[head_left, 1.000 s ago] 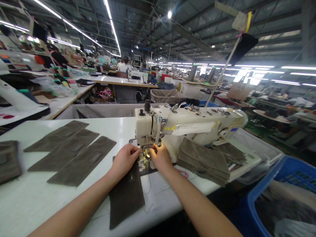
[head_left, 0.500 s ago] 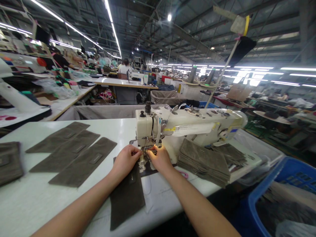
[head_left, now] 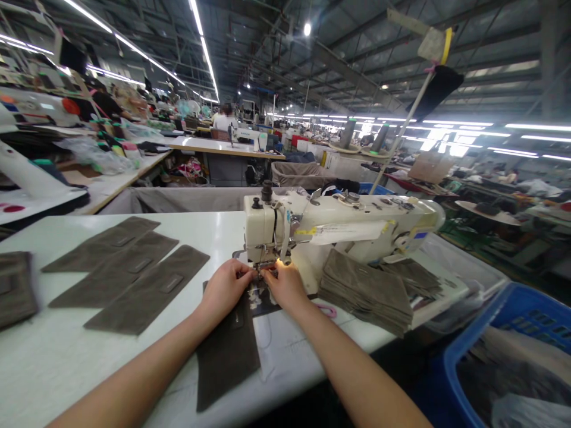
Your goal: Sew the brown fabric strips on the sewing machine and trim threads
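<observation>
Head view: one camera, looking down at a white counter (head_left: 66, 362).
Left hand (head_left: 227, 285): fingers curled, pinching the cloth strip (head_left: 227, 351) at the needle.
Right hand (head_left: 282, 284): fingers closed on the same edge, touching the sewing machine (head_left: 339, 226).
Strip: lies from needle toward the counter's near edge.
Doing it well: I judge both hands should keep the edge flat, fingertips clear of the needle.
Nearby: folded stack (head_left: 368, 288) just right.

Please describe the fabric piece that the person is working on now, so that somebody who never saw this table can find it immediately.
Start at the cream sewing machine on the white table. Both hands, left hand and right hand, meet under its needle end, and the dark grey-brown fabric strip runs from there to the table's near edge. Unlike the three similar strips laid out on the left and the stack on the right, it lies alone under the hands.
</observation>
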Tool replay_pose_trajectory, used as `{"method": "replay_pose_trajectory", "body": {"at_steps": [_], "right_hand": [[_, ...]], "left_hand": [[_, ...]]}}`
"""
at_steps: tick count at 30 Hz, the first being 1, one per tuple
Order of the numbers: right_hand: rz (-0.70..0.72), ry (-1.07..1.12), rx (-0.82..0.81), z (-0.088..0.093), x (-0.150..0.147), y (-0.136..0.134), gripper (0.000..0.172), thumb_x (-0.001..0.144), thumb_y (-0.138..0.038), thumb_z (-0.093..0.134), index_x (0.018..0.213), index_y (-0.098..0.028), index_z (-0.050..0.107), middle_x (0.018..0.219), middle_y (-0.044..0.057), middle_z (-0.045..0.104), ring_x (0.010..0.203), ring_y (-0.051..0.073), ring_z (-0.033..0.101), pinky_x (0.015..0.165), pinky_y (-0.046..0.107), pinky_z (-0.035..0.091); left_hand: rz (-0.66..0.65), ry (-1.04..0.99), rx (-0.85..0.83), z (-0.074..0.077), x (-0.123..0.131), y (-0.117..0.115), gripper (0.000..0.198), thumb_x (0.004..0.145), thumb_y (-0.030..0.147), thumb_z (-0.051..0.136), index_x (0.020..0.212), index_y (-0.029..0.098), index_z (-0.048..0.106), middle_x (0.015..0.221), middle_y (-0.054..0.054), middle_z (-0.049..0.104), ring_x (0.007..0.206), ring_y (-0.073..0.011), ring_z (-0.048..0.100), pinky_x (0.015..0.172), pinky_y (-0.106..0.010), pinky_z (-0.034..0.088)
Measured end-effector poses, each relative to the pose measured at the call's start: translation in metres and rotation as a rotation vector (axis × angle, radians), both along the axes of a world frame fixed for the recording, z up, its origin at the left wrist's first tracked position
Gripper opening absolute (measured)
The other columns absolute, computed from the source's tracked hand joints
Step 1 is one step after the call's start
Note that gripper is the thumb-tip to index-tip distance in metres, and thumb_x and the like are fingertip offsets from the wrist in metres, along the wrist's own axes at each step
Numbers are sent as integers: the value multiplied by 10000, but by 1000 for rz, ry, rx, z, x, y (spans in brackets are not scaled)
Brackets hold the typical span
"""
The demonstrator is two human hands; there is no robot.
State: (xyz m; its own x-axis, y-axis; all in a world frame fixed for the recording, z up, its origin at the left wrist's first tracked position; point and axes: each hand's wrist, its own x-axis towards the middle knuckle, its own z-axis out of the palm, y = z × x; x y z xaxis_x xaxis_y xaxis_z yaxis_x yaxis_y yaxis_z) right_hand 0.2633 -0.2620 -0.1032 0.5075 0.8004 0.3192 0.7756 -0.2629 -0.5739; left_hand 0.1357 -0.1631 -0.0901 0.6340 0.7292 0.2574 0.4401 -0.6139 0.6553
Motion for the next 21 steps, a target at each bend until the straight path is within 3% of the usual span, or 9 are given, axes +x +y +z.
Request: {"method": "replay_pose_trajectory", "body": {"at_steps": [13,21], "right_hand": [[18,26,12,0,-1,-1,75,887,-209,626,903,-179,693,919,92,713,945,249,640,811,313,442],[-32,182,206,-2,3,-2,48,809,-161,584,802,-203,606,945,107,662,1017,276,598,919,377,421]], "left_hand": [[5,16,33,0,2,-2,282,786,397,533,600,214,639,758,-55,682,751,-229,637,689,-307,466],[-28,86,100,1,0,-6,216,806,307,535,642,205,633,787,-57,670,775,-227,636,718,-317,470]]}}
